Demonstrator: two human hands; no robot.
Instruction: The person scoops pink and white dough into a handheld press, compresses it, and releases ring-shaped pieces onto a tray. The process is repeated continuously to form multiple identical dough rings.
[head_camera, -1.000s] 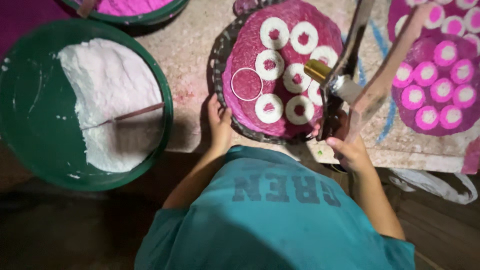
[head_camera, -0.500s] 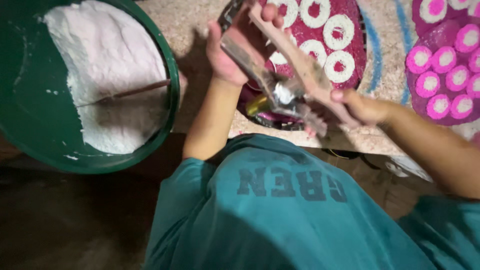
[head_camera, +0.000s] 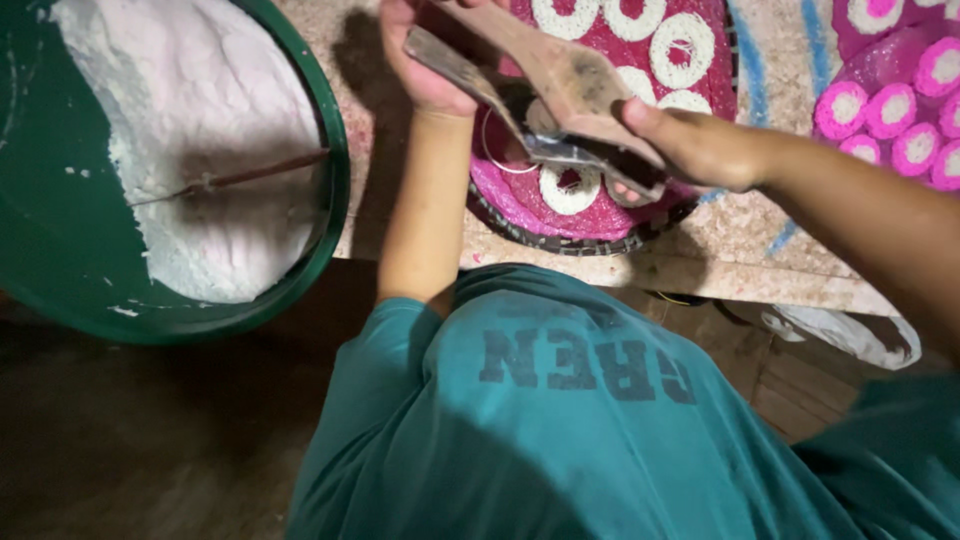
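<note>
My left hand (head_camera: 420, 60) and my right hand (head_camera: 690, 150) both grip a long brown tool (head_camera: 570, 80) made of two flat arms with a shiny metal part near its lower end. The tool is held slanting above a round dark-rimmed tray (head_camera: 590, 243). The tray holds a pink layer topped with white rings (head_camera: 570, 190) that have red centres. My left hand holds the tool's upper end at the tray's left side. My right hand closes on the lower end over the tray's near edge. The tool hides part of the tray.
A big green tub (head_camera: 60, 250) at left holds white powder (head_camera: 200, 120) with a thin stick (head_camera: 250, 175) lying in it. At the top right is a second tray of pink and white discs (head_camera: 900, 100). Both stand on a speckled table (head_camera: 720, 250). A white bag (head_camera: 850, 335) hangs below.
My left hand left the tray's near rim and took the tool's upper end. The tool swung from the tray's right side to slant across it, and the view shifted closer.
</note>
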